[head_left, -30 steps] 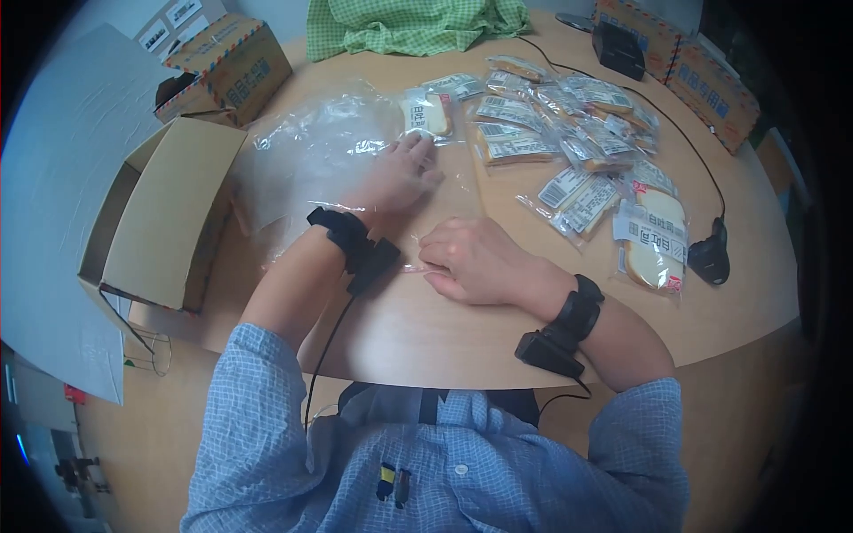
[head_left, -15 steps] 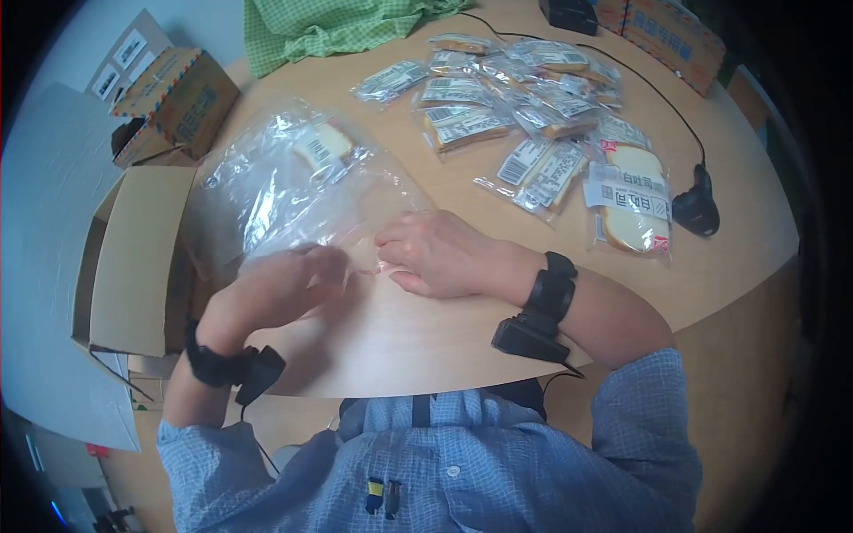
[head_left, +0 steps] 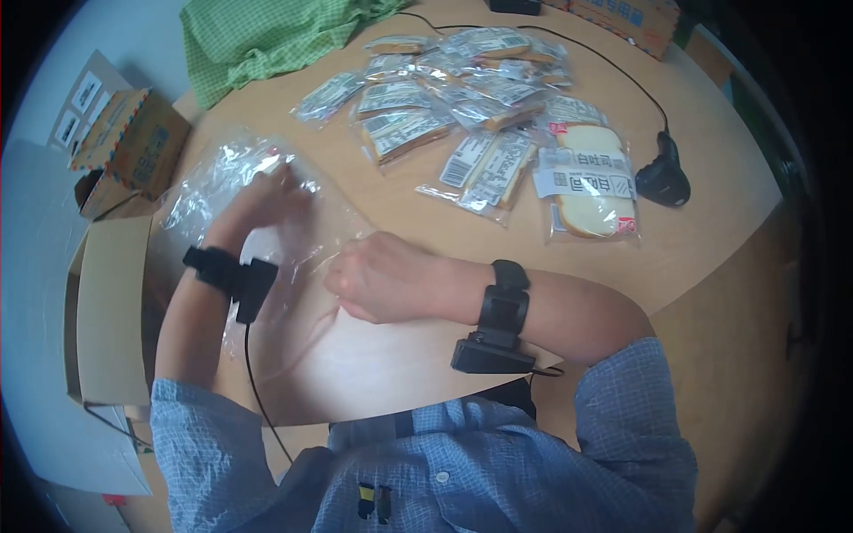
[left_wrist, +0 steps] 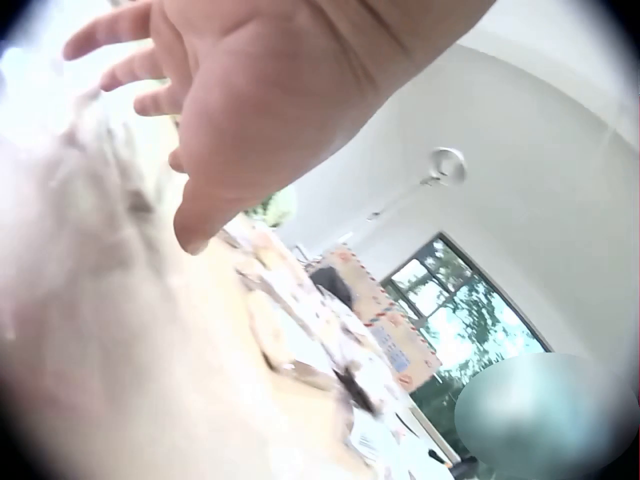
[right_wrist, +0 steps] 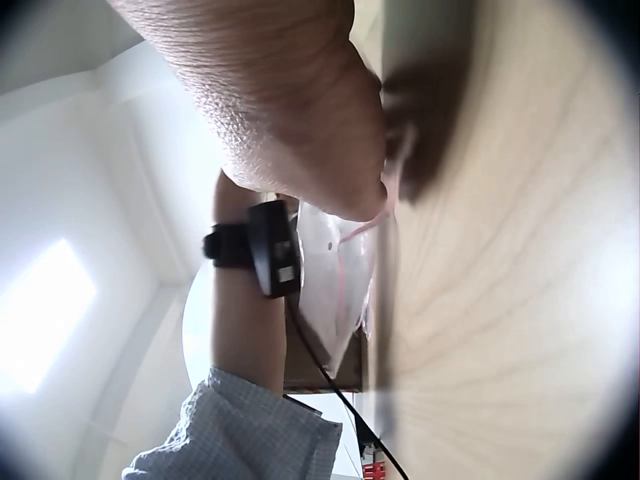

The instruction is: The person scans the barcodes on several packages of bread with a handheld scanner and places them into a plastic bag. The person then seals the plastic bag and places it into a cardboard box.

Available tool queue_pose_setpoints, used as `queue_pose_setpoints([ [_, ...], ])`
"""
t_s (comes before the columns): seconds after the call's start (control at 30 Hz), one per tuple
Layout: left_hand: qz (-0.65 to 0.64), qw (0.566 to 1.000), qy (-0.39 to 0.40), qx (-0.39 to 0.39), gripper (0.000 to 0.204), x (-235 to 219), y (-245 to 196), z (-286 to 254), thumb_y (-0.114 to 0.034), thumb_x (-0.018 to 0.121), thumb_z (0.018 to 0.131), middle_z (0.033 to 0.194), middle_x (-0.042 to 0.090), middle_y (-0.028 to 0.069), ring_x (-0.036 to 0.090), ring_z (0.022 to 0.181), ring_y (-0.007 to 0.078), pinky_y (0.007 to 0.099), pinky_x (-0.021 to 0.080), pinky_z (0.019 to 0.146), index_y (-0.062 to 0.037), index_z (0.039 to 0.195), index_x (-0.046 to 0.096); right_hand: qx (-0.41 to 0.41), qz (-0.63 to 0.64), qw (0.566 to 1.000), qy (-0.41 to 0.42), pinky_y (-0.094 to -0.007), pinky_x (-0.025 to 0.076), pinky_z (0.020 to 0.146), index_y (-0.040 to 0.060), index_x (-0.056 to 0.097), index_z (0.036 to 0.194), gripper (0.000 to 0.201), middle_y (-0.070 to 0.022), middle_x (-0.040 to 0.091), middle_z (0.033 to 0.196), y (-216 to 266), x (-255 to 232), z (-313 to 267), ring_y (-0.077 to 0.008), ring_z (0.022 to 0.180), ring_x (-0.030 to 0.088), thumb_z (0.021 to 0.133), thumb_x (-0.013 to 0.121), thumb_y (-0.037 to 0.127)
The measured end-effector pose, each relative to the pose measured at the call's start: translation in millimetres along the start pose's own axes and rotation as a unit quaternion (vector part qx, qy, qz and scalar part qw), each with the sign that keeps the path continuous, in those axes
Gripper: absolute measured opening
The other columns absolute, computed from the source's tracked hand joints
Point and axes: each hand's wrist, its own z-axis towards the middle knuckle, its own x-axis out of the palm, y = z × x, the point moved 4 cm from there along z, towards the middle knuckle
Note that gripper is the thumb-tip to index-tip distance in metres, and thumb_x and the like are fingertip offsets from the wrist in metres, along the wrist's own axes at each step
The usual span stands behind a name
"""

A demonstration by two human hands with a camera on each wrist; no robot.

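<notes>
A large clear plastic bag (head_left: 209, 186) with a pink strip along its mouth lies flat on the left of the table. My right hand (head_left: 382, 277) pinches the edge of its mouth; in the right wrist view the thumb is on the pink strip (right_wrist: 362, 229). Farther up, my left hand (head_left: 271, 200) reaches over the bag, hiding its middle. The left wrist view shows the left fingers (left_wrist: 110, 35) spread and extended. Right of the bag, a packet of sliced white toast (head_left: 591, 213) lies label up.
Several wrapped bread packets (head_left: 484, 98) are heaped at the back. An open cardboard box (head_left: 111, 311) stands at the left edge, a smaller box (head_left: 147, 155) behind it. A green checked cloth (head_left: 258, 44) and a black corded device (head_left: 665, 178) also occupy the table.
My left hand drew back from a toast packet to the bag's mouth, then moved forward over the bag. The packet inside it is now mostly hidden. My right hand keeps its pinch.
</notes>
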Motion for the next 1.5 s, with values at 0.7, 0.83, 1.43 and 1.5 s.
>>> queue_pose_setpoints([
  [0.7,0.098,0.936,0.142,0.306,0.070,-58.8,-229.5,-31.1,-0.057,0.056,0.076,0.090,0.062,0.0223,0.059,0.089,0.0375,0.0420,0.044,0.082,0.0004,0.116,0.052,0.045,0.122,0.991,-0.039,-0.0403,0.048,0.064,0.0016,0.059,0.069,0.009,-0.0160,0.060,0.072,-5.7,24.9,-0.5,-0.0321,0.070,0.059,0.071,0.054,0.009],
  [0.83,0.097,0.932,0.158,0.311,0.072,-42.2,-257.3,-22.4,-0.060,0.055,0.075,0.096,0.061,0.0207,0.059,0.092,0.0359,0.0395,0.045,0.082,0.0024,0.109,0.054,0.060,0.136,0.988,0.034,-0.0378,0.045,0.061,0.0052,0.054,0.066,0.012,-0.0106,0.057,0.068,3.0,0.4,0.4,-0.0264,0.064,0.057,0.076,0.048,0.009],
  [1.43,-0.031,0.974,-0.101,0.202,0.025,-75.1,-206.5,-27.7,-0.010,0.048,0.076,0.084,0.062,0.0206,0.063,0.081,0.0298,0.0371,0.050,0.071,0.0042,0.094,0.057,-0.036,0.089,0.992,-0.083,-0.0373,0.046,0.057,0.0065,0.052,0.074,0.005,-0.0106,0.054,0.064,-5.7,8.5,-4.9,-0.0239,0.062,0.057,0.073,0.049,0.010],
  [1.5,-0.147,0.960,-0.123,0.205,0.030,-98.2,-161.0,-43.9,-0.012,0.050,0.079,0.084,0.062,0.0170,0.064,0.080,0.0255,0.0358,0.051,0.068,0.0043,0.104,0.053,0.084,0.141,0.986,-0.021,-0.0372,0.048,0.060,0.0054,0.055,0.074,0.007,-0.0117,0.056,0.068,-19.1,21.9,-4.6,-0.0255,0.067,0.059,0.070,0.053,0.011],
])
